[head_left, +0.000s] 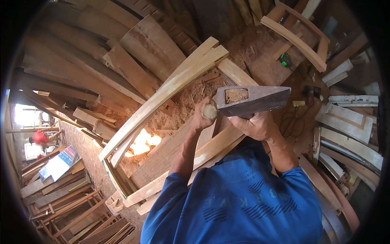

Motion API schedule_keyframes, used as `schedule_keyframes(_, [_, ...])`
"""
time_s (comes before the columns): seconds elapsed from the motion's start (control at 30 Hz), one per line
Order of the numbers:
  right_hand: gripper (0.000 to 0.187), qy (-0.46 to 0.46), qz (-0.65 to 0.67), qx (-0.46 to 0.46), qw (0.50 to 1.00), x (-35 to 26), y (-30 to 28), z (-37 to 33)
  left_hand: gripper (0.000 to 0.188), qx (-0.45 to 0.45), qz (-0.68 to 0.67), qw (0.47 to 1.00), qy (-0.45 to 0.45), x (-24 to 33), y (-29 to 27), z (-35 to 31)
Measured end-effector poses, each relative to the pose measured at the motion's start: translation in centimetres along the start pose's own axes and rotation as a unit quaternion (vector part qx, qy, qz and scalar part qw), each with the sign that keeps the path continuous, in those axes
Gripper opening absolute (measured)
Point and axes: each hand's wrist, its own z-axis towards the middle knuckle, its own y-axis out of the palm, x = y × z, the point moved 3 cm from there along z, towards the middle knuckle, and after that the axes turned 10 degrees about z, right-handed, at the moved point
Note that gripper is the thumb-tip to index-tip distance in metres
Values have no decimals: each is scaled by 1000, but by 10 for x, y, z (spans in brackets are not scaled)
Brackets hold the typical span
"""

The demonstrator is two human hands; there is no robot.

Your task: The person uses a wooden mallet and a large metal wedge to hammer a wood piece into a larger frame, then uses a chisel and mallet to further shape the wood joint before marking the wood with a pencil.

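Note:
My right hand [258, 124] is closed just beneath the heavy, wedge-shaped head of an axe [256, 106]. Wood fills the eye in the head's upper face, and the handle below is hidden. Beside the axe's blunt end, my left hand [200, 117] wraps round a wooden handle [209, 112]. Only its pale round end shows, so I cannot tell what tool it belongs to. Under both hands lies a large wooden frame [162, 95] with long curved rails. One of its near rails [219, 143] passes close in front of my body.
Boards [152, 44] lean along the far side, above sawdust. A smaller curved frame [294, 36] and a green-and-black tape measure [285, 60] lie at far right. Stacked offcuts [349, 142] fill the right; slatted frames [73, 215] lie lower left. Brightly lit shavings [143, 143] show inside the large frame.

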Motion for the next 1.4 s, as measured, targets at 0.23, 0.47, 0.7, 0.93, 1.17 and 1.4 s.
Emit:
schedule_keyframes(0.23, [14,-41,-19,60,997,-11,-1,3,23,320,-132,907,-238,-21,2,8])
schedule_keyframes(0.47, [10,-104,-92,80,987,-27,-15,5,26,163,-49,964,-205,-13,-15,20])
schedule_keyframes(0.7, [11,-170,-123,125,970,-50,-35,14,24,102,-37,970,-218,-11,-11,25])
schedule_keyframes(0.93, [9,-207,-98,164,960,-75,-45,37,21,81,-66,971,-215,-8,-1,22])
schedule_keyframes(1.17, [13,-4,-226,-40,973,25,-15,24,25,47,33,998,-40,12,5,11])
schedule_keyframes(1.4, [30,180,-237,-88,951,44,-5,5,40,130,-49,975,-171,17,19,7])
